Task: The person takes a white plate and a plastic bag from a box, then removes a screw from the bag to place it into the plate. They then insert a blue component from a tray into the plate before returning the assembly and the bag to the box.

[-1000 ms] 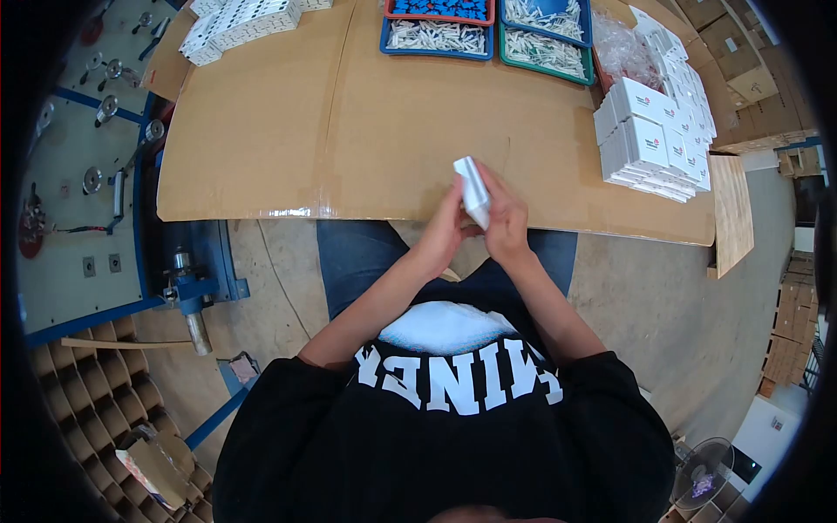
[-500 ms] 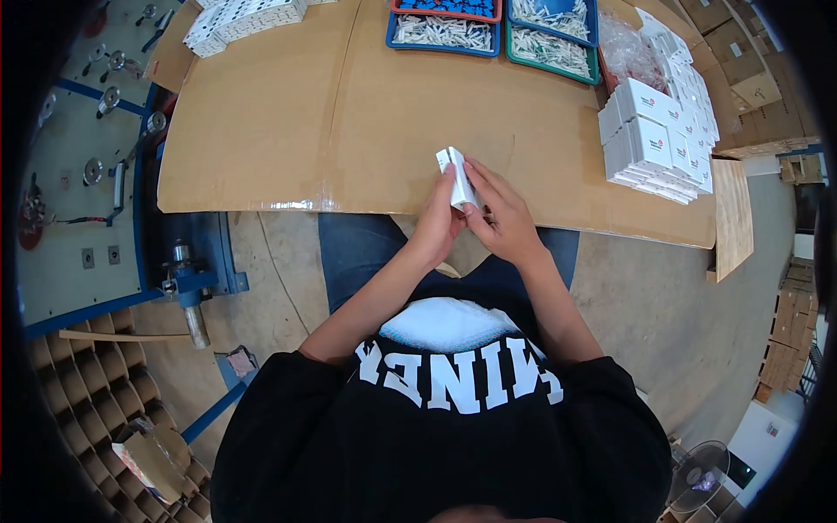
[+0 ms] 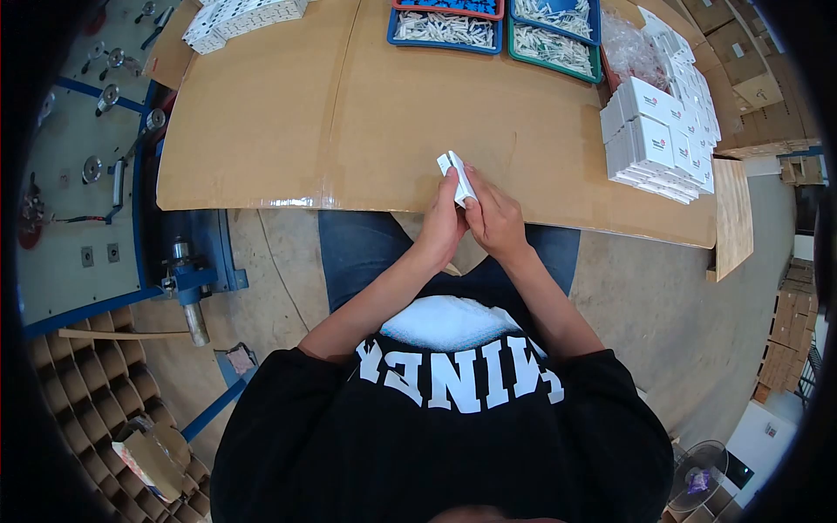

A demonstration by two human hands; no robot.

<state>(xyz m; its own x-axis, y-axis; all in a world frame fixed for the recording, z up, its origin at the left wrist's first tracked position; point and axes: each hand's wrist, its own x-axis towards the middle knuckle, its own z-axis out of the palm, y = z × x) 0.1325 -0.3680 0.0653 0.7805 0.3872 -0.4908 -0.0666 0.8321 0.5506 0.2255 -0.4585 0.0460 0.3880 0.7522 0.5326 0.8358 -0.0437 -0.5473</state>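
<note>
The cardboard-covered table [image 3: 349,113] fills the upper frame; finished white boxes [image 3: 658,139] stack at upper right. At centre, the left hand [image 3: 443,220] and right hand [image 3: 493,218] together pinch a small white box [image 3: 457,174], apparently not yet closed.

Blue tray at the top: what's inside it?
The blue tray holds a layer of small white pieces. The tray floor beneath them is covered, so anything under them cannot be seen.
</note>
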